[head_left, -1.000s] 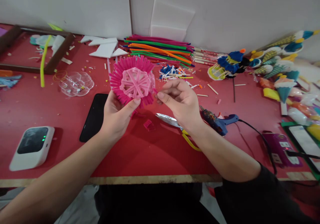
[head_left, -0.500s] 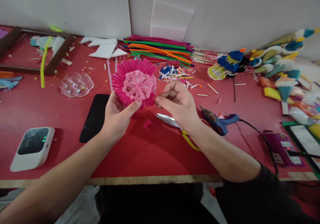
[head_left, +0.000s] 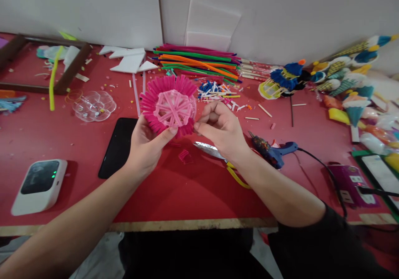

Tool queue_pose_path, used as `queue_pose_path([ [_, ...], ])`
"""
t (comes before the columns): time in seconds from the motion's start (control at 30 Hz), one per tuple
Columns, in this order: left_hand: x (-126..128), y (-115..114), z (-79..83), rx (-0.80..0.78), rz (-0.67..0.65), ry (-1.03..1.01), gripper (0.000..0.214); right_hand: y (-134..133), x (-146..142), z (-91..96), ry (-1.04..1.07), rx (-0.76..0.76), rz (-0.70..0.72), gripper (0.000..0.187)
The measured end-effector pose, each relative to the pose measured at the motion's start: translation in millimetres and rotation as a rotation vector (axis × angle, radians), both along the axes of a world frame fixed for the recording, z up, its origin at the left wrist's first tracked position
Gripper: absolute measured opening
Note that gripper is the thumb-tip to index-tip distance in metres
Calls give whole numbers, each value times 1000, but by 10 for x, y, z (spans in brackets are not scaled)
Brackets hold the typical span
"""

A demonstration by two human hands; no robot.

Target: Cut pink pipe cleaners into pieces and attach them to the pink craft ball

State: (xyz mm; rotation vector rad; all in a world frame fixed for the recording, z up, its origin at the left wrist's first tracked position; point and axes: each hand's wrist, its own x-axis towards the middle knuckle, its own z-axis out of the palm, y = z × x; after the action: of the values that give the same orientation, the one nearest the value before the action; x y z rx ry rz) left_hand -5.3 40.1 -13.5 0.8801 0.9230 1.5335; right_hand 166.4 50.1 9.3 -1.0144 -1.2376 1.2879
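A round pink flower-like craft piece (head_left: 173,106) is held up above the table, with a light pink spoked centre and a hot-pink fringe around it. My left hand (head_left: 148,144) grips it from the lower left, the thumb lying on its front near the bottom. At the lower right edge of the fringe, the thumb and fingertips of my right hand (head_left: 220,127) are pinched together; a small piece between them cannot be made out. Scissors (head_left: 235,173) with yellow handles lie partly under my right wrist. Below the craft piece lies a small hot-pink scrap (head_left: 186,156).
A blue glue gun (head_left: 276,150) with a cord lies to the right. Pipe cleaners (head_left: 196,62) are bundled along the back, near loose sticks (head_left: 215,90). On the left are a black phone (head_left: 116,148), a white device (head_left: 39,187), and a clear flower-shaped tray (head_left: 93,105).
Hardly anything differs. The craft piece and both hands hold nearly the same pose, with the view shifted very slightly.
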Motion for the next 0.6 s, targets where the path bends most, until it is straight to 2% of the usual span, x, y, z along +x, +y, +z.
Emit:
queue_pose_path([
  [0.2,17,-7,42,-14,10,-19,39,2,24,-8,-52,26,24,23],
  [0.3,12,6,80,-35,25,-81,34,15,88,-7,-255,152,41,15],
  [0.37,4,23,103,-39,24,-128,30,23,133,-8,-530,321,157,12],
  [0.43,-1,41,116,-34,16,-157,29,24,156,-20,-805,502,361,3],
  [0.47,-2,48,119,-31,13,-164,29,20,156,-32,-906,571,466,6],
  [0.53,-2,55,117,-33,10,-174,30,6,134,-66,-1035,639,618,13],
  [0.6,0,55,110,-46,10,-177,30,-9,101,-103,-1098,648,682,13],
])
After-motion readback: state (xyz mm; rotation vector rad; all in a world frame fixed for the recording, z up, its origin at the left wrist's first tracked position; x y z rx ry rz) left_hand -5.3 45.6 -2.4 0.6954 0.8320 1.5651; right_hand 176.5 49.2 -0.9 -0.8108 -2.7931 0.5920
